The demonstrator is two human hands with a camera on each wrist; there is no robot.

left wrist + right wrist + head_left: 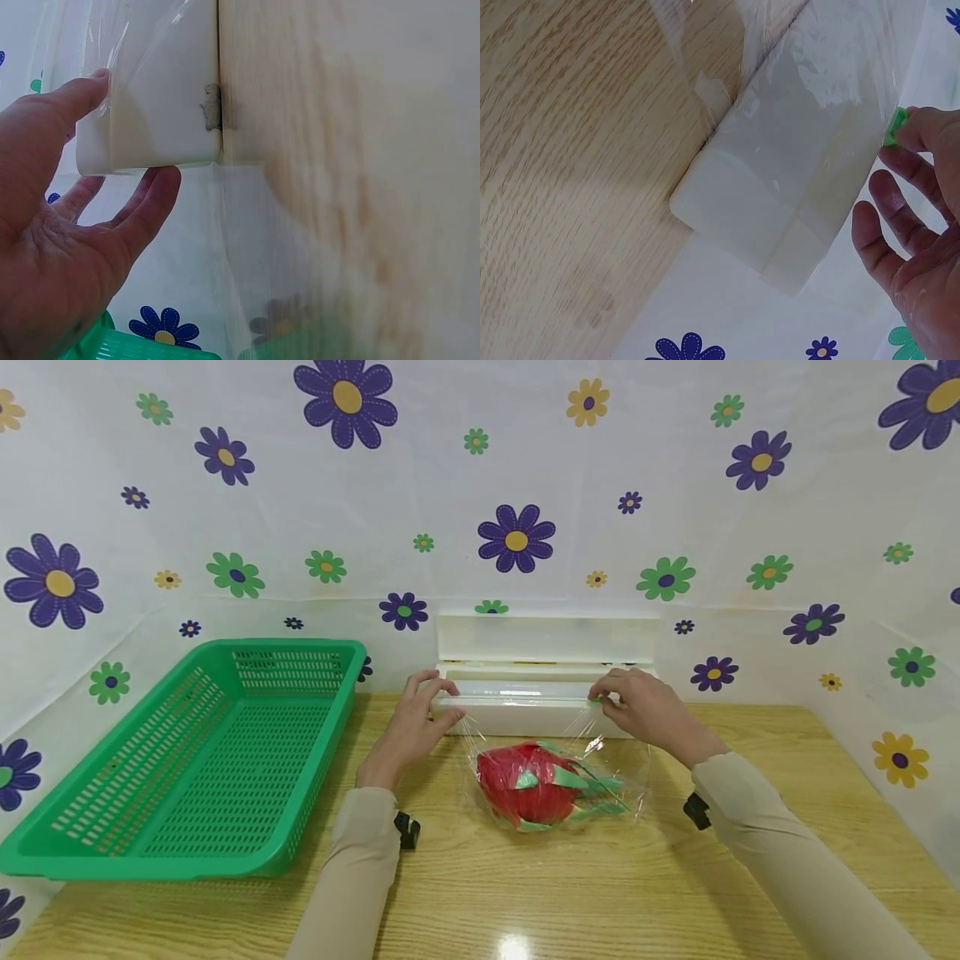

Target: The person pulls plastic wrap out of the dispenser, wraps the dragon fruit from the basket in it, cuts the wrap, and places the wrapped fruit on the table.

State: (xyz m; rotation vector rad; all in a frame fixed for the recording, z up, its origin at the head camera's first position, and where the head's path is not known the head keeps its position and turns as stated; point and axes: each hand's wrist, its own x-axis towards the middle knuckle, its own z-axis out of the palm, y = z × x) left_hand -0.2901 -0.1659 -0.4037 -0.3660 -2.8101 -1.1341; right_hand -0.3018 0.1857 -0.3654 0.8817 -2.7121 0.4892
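Note:
A white cling film dispenser (517, 722) stands at the back of the table with its lid (547, 639) raised. Clear cling film (636, 781) stretches from it toward me over a red and green dragon fruit (517, 785). At the dispenser's left end, my left hand (411, 727) grips the edge, thumb in front and fingers at the end, as the left wrist view shows on the box (161, 112). Near the right end, my right hand (645, 706) pinches a small green slide cutter (895, 126) between thumb and index finger; its other fingers are loosely bent.
A green plastic basket (318, 777) with slotted sides takes up the left of the wooden table (600, 893). Behind the table hangs a white cloth (450, 485) printed with flowers.

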